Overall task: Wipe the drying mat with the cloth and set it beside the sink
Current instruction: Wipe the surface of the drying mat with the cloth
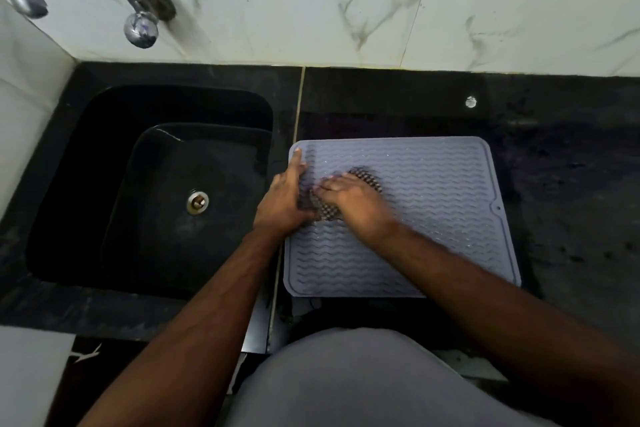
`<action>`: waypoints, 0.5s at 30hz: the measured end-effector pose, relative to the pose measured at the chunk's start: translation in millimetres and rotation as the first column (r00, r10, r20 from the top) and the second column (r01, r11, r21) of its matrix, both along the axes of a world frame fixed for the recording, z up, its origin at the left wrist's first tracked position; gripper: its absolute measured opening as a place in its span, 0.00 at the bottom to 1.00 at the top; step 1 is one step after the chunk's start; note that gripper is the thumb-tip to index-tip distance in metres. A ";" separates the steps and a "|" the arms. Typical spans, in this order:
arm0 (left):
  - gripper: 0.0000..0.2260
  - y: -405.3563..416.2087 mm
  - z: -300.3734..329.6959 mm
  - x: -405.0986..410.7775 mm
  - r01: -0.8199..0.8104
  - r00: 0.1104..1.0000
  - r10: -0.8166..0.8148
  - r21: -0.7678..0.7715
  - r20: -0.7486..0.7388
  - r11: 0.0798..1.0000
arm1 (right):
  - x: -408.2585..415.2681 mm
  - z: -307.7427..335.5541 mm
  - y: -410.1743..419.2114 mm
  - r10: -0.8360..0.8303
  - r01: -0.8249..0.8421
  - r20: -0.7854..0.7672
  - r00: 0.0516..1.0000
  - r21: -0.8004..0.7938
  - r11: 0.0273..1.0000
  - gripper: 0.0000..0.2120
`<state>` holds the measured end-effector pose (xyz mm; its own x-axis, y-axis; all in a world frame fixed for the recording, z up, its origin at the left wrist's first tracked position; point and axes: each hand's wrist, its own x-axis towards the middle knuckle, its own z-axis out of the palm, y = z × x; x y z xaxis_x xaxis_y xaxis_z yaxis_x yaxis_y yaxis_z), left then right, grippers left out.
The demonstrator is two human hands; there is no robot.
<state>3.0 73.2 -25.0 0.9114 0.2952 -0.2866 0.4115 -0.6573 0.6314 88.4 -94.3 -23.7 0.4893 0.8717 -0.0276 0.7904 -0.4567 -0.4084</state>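
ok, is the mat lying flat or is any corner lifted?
Flat, as far as visible. The mat lies spread on the counter with its visible corners down; the left hand rests on its left edge, and the right arm hides the near-right corner.

Not much to see of the person here tbh. Both forearms are bare all the way down from the bottom edge of the shot, no sleeves showing anywhere. No watch, no rings, no bracelets on the left hand (284, 198) or the right hand (353, 203), and no gloves either. Short fingernails on both. Low in the middle there's a plain grey garment (346, 381), smooth fabric, no print or logo visible on it.
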 end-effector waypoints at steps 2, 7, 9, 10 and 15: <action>0.60 -0.1 -0.5 0.8 -0.018 1.000 0.018 -0.031 -0.006 0.999 | 10.1 -5.1 -31.9 -0.038 0.042 0.091 0.995 -0.044 0.998 0.24; 0.56 -1.3 -1.2 4.3 0.009 1.000 -0.008 0.028 -0.022 1.000 | 13.9 9.2 -60.7 -0.161 0.190 0.187 0.969 -0.149 0.970 0.25; 0.54 -3.1 1.7 8.4 0.022 0.998 -0.018 0.068 -0.052 0.997 | 2.5 20.1 -34.4 -0.206 0.217 0.144 0.968 -0.065 0.974 0.24; 0.52 -3.8 2.9 10.2 0.030 0.998 -0.025 0.094 -0.060 0.995 | -5.1 21.7 -17.3 -0.199 0.203 0.093 0.976 -0.030 0.979 0.24; 0.35 -8.5 2.6 11.3 0.062 0.997 -0.052 0.199 -0.057 0.978 | -27.3 -3.2 26.0 -0.083 0.082 -0.008 0.997 -0.073 0.994 0.20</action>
<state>14.3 64.7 -22.5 0.9141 0.2995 -0.2734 0.3981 -0.7915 0.4638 61.1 -68.3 -26.8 0.5589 0.8238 -0.0952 0.7442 -0.5489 -0.3806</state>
